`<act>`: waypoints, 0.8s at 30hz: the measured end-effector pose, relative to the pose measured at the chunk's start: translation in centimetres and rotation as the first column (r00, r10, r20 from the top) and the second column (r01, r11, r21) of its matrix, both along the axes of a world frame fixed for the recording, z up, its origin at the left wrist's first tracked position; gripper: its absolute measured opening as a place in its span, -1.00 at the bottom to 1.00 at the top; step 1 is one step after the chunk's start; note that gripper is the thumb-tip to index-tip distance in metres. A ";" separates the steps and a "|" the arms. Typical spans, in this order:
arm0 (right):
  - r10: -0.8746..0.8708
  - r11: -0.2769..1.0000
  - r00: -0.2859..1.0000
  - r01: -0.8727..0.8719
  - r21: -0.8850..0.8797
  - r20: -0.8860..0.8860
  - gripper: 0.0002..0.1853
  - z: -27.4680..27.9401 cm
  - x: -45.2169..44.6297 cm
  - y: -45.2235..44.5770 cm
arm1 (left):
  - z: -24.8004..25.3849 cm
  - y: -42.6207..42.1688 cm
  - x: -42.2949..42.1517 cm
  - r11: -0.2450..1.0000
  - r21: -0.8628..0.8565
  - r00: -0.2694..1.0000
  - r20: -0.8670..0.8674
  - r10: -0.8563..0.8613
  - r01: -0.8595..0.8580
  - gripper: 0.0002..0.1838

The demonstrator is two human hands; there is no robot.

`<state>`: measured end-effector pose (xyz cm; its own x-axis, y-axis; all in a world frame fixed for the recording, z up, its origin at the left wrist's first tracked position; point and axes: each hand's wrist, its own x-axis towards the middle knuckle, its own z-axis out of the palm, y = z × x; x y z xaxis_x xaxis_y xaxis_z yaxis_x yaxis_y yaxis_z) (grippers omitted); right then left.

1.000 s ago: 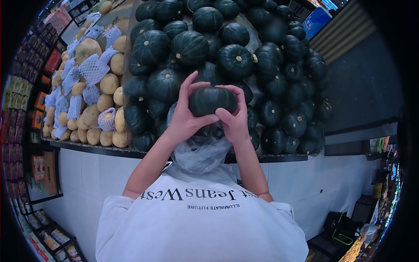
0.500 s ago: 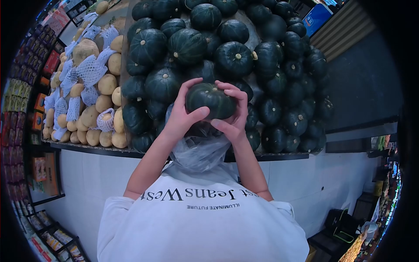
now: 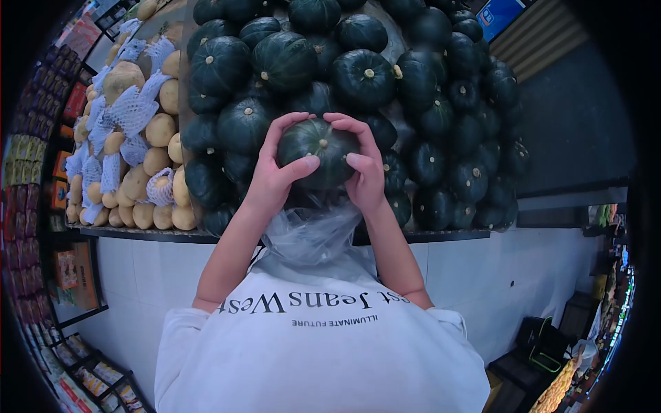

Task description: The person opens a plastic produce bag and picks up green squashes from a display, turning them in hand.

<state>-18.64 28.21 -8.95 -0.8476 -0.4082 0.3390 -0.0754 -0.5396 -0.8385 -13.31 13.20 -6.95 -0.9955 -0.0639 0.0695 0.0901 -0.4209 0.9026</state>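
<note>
Both hands hold a dark green kabocha pumpkin (image 3: 318, 155), its pale stem end facing up at me. My left hand (image 3: 279, 162) wraps its left side, fingers over the far edge and thumb on top. On the right side, my right hand (image 3: 363, 160) grips it the same way. A clear plastic bag (image 3: 310, 233) hangs just below the pumpkin, in front of my white shirt; what it contains is hard to make out. Behind my hands lies a heap of similar kabocha pumpkins (image 3: 363, 77).
Left of the heap are yellowish round vegetables or fruits (image 3: 160, 129), some in white foam nets (image 3: 134, 110). The display stand's front edge (image 3: 441, 236) runs just ahead of my body. Packaged goods fill shelves (image 3: 24, 199) at far left; a black crate (image 3: 540, 344) stands at lower right.
The pumpkin has turned in my hands, so its stem end now faces up. Both hands have shifted slightly left and up in view, still around it.
</note>
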 end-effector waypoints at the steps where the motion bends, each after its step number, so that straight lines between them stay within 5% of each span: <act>1: 0.013 1.000 1.000 -0.013 -0.010 0.015 -0.45 0.3 0.0 0.0 | -0.1 0.0 0.1 0.999 -0.039 1.000 0.004 0.006 -0.006 -0.24; 14: 0.058 0.998 0.998 -0.056 -0.041 0.030 -0.44 0.0 -0.6 0.0 | -0.2 0.2 0.0 0.993 -0.115 0.999 -0.033 0.032 -0.035 -0.23; 17: -0.062 0.989 0.997 0.067 0.132 -0.045 -0.44 0.4 -0.2 -0.3 | -0.2 0.1 0.0 0.991 -0.130 0.998 -0.053 0.033 -0.040 -0.23; 24: 0.039 0.997 0.996 -0.034 0.064 -0.075 -0.36 -0.4 -0.9 0.2 | -0.3 0.0 0.1 0.990 -0.133 0.997 -0.073 0.037 -0.047 -0.22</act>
